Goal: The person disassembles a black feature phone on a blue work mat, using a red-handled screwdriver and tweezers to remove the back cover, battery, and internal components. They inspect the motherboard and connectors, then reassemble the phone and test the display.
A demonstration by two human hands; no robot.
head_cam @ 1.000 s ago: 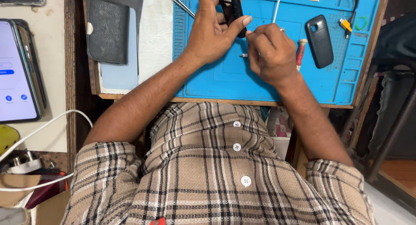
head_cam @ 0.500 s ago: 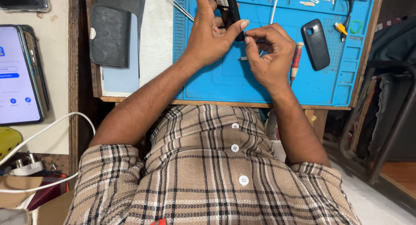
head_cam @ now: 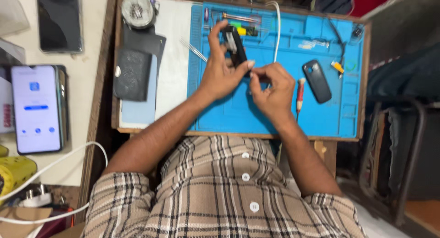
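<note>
- Wooden workbench with a blue repair mat covering most of it, a person in a plaid shirt leaning over the near edge.
- Left hand is wrapped around a small black phone, holding it up just off the mat, thumb and fingers closed on its sides.
- Right hand sits right against the lower end of that phone, fingertips pinched together. Can't make out what's in the pinch, too small to tell.
- Just right of the right hand: a red-handled screwdriver lying flat, then a black phone cover a bit further out.
- Behind the hands there's a yellow-green tool and a white cable running down toward the hands.
- Left of the mat: a dark wallet-looking pouch and a round reel at the far corner.
- Off on the side table, a lit smartphone and a dark one above it.
</note>
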